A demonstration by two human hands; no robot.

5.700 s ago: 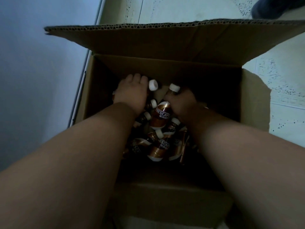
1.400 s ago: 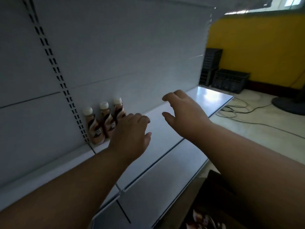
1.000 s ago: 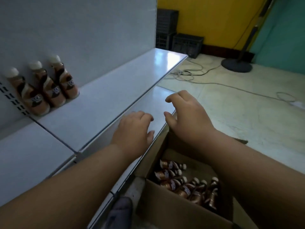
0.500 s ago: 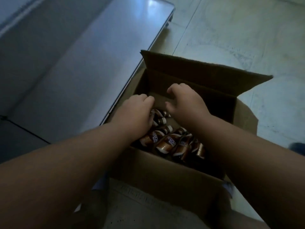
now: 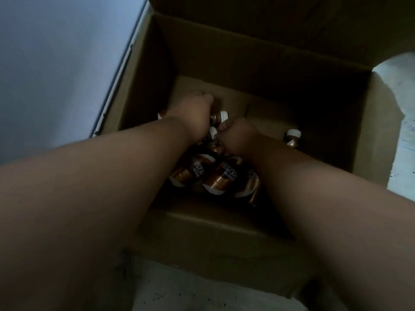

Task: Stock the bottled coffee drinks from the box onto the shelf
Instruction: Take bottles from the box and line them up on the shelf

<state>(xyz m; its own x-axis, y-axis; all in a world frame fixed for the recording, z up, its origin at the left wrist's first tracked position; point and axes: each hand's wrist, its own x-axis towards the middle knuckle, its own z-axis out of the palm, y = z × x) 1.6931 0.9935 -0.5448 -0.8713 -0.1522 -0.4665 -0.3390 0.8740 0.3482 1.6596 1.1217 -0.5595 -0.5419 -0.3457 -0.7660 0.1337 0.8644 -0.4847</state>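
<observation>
I look down into an open cardboard box on the floor. Several brown coffee bottles with white caps lie in a heap at its bottom. My left hand is deep in the box, its fingers curled over a bottle whose white cap pokes out to the right. Just beside it, my right hand is closed like a fist around another bottle's neck. One more bottle lies apart at the right, near the box wall. My forearms hide part of the heap.
The pale grey shelf base runs along the box's left side. Light tiled floor shows at the right and below the box's near flap. The far flap stands up.
Both hands went from the shelf down into the box and have closed on bottles. My view dropped from the shelf to straight over the box.
</observation>
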